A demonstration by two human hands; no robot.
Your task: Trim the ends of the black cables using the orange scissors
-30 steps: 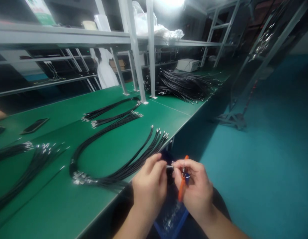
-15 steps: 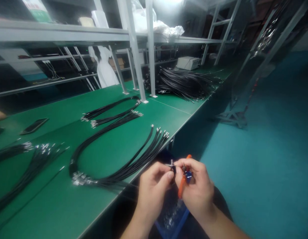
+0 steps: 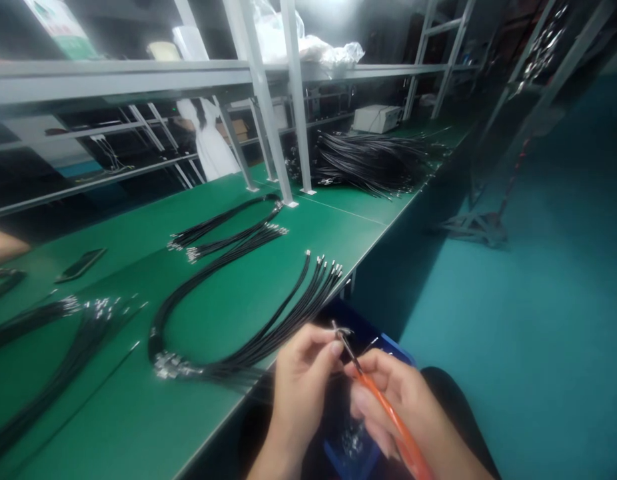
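Over the table's front edge, my left hand (image 3: 301, 383) is closed, thumb and forefinger pinching a small metal end piece (image 3: 344, 331); whatever it is fixed to is hidden by the fingers. My right hand (image 3: 403, 387) is closed around orange-handled pliers (image 3: 388, 407), whose narrow dark jaws reach up to that metal piece beside my left fingertips. Whether the jaws grip it or only touch it, I cannot tell. A curved bundle of black cables (image 3: 188, 283) with silver tips lies on the green table (image 3: 238, 293), its near strands passing behind my left hand.
A blue bin (image 3: 398, 348) with small shiny parts sits below my hands. More black cable bundles (image 3: 43, 373) lie at left, near a phone (image 3: 81, 265) and another person's arm (image 3: 6, 247). A large cable heap (image 3: 373, 163) lies beyond the shelf posts (image 3: 273, 133).
The pliers have swung from lying across my right hand to pointing at the metal piece. My right hand has moved slightly down and away from my left fingertips. The view has shifted a little.
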